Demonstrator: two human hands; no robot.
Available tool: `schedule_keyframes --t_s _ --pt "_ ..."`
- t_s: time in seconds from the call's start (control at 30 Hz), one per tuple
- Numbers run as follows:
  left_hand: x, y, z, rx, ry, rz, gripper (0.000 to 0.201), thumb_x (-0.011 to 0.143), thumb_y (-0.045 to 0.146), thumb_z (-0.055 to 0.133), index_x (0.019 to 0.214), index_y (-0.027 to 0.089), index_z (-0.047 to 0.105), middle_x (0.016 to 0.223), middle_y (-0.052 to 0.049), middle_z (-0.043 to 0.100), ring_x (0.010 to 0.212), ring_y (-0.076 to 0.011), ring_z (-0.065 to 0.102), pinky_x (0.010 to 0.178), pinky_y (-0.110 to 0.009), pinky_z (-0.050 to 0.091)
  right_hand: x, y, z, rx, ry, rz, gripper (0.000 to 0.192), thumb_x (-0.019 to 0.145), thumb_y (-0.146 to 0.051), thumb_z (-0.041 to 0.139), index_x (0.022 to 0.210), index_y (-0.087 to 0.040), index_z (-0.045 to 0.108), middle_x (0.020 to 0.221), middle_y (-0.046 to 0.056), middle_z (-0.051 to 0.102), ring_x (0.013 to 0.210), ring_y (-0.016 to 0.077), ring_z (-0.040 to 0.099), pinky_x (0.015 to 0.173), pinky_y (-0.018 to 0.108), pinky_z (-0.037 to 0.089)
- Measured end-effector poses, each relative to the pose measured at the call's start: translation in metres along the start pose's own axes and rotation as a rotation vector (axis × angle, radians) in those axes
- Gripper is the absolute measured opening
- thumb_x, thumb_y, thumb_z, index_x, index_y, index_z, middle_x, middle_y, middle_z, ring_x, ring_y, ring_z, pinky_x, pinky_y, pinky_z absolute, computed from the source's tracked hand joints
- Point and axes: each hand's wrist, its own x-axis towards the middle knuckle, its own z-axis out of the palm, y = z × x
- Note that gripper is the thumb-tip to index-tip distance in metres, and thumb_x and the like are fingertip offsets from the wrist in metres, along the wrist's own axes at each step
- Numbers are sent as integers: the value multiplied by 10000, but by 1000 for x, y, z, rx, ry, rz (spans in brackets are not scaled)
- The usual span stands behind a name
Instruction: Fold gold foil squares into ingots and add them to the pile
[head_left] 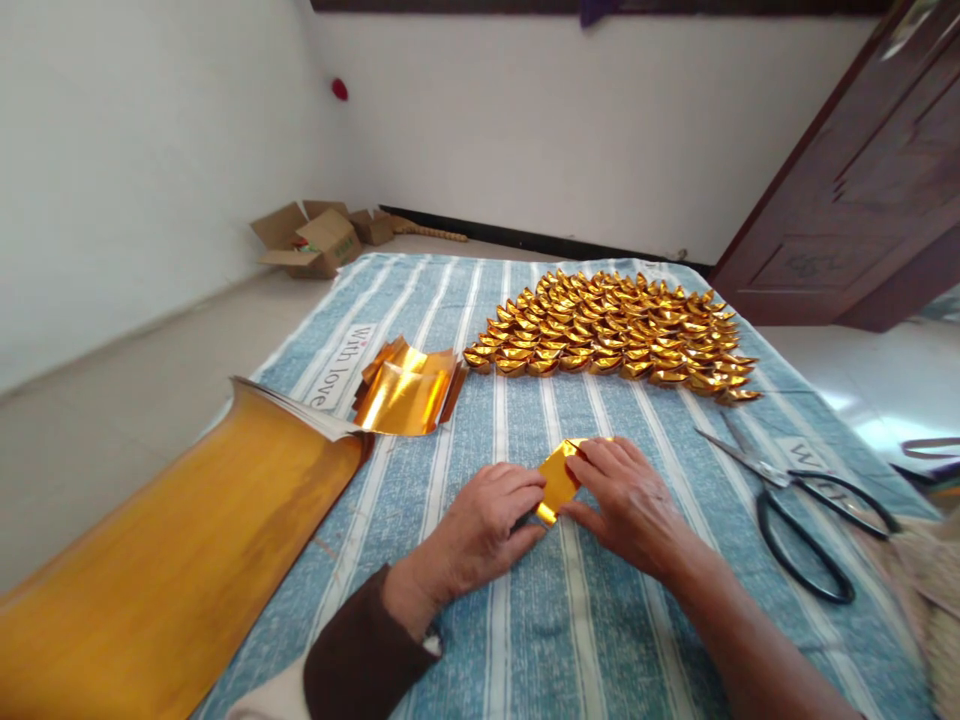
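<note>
A small folded piece of gold foil paper (pixel 559 482) lies between my two hands over the striped blue cloth (pixel 465 630). My left hand (pixel 487 515) is closed on its left edge, the fingers bent and the thumb along the near side. On the opposite side my right hand (pixel 622 500) presses the paper's right edge between fingers and thumb. Beyond the hands, many folded gold paper ingots (pixel 615 335) stand in close rows. A loose stack of cut gold foil sheets (pixel 411 388) rests to the left of them.
Scissors with black handles (pixel 776 478) lie partly open to the right. A large stack of gold paper (pixel 202 540) covers the table's left side and hangs past its edge. Cardboard boxes (pixel 319 240) sit on the floor behind. A dark red door (pixel 840 200) stands at the right.
</note>
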Motion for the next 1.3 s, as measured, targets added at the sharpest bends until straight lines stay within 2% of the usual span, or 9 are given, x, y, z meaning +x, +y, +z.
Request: schedule_keyframes --t_s 0.13,0.3,0.67,0.87,0.93,1.03,1.3 --pt "0 -2 -1 -49 -7 -31 209 839 218 639 1045 183 630 1126 -68 678 1056 -225 604 923 -416 465 -1 0 -3 74 -20 -79 158 876 -332 626 956 -196 619 956 61 628 952 215 562 833 362 445" --pt "0 -3 1 -68 2 -29 264 827 204 645 1090 194 614 1148 -59 674 1070 -221 599 931 -414 460 -1 2 0 70 -36 -84 114 884 -303 629 944 -207 632 941 54 623 930 209 570 801 344 456" --pt "1 -3 8 6 75 -37 142 875 182 565 994 183 642 1045 -74 694 980 -216 627 860 -394 497 -1 1 4 16 -39 -79 161 955 -277 495 897 -204 627 877 48 605 823 194 571 728 333 464" --pt "3 -4 14 23 149 -27 180 944 163 465 945 160 644 976 -71 688 903 -192 618 807 -355 504 -3 -1 5 26 -25 -81 118 883 -314 614 916 -201 615 940 72 615 908 224 578 742 347 469" --pt "4 -3 14 24 164 -57 197 950 170 453 915 164 647 950 -68 675 887 -187 603 802 -351 504 -3 -1 8 -1 -4 -67 87 891 -282 599 856 -202 611 896 61 613 867 213 574 724 338 456" --pt "7 0 14 33 182 -136 203 946 179 465 863 173 650 901 -58 649 858 -188 579 787 -350 502 -2 -3 13 -36 46 -51 173 928 -236 527 773 -204 598 825 43 598 789 190 556 690 322 426" --pt "13 3 16 195 180 -297 229 944 202 472 751 170 589 804 -52 598 800 -199 536 759 -378 484 0 -10 21 -69 143 22 248 957 -232 470 743 -206 592 803 46 601 766 199 538 683 319 387"
